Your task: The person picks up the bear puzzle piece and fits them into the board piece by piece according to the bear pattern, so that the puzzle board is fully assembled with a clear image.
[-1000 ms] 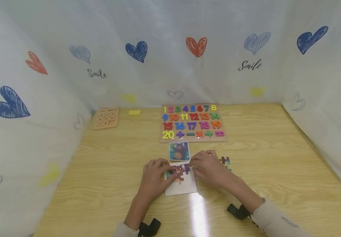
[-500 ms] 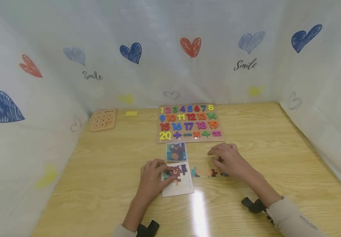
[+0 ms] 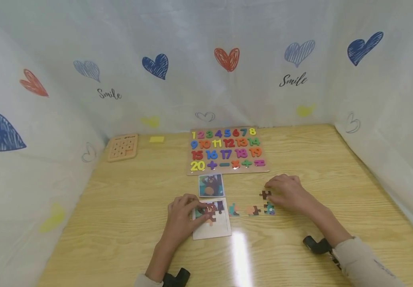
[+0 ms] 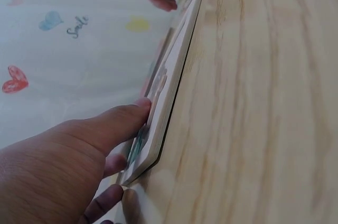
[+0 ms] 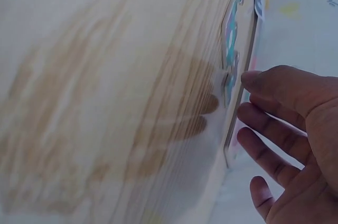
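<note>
My left hand (image 3: 182, 217) rests at the left side of a white puzzle board (image 3: 211, 232), its thumb and index finger spread over the partly filled bear picture (image 3: 211, 207). In the left wrist view the thumb (image 4: 124, 121) presses on top, with other fingers beside the board's edge. My right hand (image 3: 289, 192) hovers over loose jigsaw pieces at the right, fingertips right by a brown piece (image 3: 264, 195). Its thumb and fingers (image 5: 277, 131) stand apart in the right wrist view. Nearby lie a teal piece (image 3: 270, 208), a peach-and-brown piece (image 3: 254, 210) and another teal piece (image 3: 233, 209).
A bear picture card (image 3: 211, 185) lies just behind the puzzle board. Behind it is a board of colourful numbers (image 3: 228, 169). A wooden number slide puzzle (image 3: 122, 148) and a yellow block (image 3: 156, 139) are at the back left. A heart-printed white curtain (image 3: 181, 95) surrounds the wooden table.
My right hand has left a dark purple piece at the puzzle board's upper right and moved right to the loose pieces. My left hand stays on the board. The head view has shifted slightly.
</note>
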### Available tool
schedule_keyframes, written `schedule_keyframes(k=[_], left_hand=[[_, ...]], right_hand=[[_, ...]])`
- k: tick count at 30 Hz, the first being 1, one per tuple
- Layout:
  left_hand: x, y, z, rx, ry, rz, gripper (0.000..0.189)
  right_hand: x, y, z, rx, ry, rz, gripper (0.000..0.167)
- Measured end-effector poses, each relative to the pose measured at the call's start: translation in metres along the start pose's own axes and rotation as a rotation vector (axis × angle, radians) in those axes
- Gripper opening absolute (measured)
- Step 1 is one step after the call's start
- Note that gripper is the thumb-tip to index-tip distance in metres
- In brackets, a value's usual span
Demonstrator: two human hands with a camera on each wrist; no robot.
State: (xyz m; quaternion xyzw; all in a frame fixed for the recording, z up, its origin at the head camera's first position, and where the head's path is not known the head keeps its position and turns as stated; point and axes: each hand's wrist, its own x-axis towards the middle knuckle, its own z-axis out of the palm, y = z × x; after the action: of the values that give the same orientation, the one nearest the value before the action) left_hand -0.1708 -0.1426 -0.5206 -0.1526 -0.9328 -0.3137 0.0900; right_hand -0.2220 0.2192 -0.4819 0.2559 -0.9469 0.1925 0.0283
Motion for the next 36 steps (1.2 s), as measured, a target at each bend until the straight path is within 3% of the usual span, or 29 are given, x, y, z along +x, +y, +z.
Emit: schedule_keyframes(k=[9, 19, 25, 32, 36], left_hand=[[0.000, 0.002, 0.000, -0.018, 0.015, 0.018, 0.026], [-0.003, -0.001, 0.003, -0.014, 0.006, 0.000, 0.025], [-0.002, 0.000, -0.001, -0.014, 0.023, 0.014, 0.025], [-0.002, -0.001, 0.000, -0.029, 0.026, 0.014, 0.025], [-0.004, -0.002, 0.002, -0.036, 0.030, 0.002, 0.025]], right_hand=[[-0.007, 0.006, -0.001, 0.046, -0.011, -0.011, 0.026], [-0.005, 0.008, 0.006, -0.040, -0.033, -0.053, 0.023], [-0.001, 0.006, 0.007, -0.074, 0.014, -0.097, 0.022], [0.000, 0.005, 0.000, -0.094, -0.008, -0.067, 0.021], [0.000, 0.001, -0.004, -0.093, 0.026, -0.083, 0.021]])
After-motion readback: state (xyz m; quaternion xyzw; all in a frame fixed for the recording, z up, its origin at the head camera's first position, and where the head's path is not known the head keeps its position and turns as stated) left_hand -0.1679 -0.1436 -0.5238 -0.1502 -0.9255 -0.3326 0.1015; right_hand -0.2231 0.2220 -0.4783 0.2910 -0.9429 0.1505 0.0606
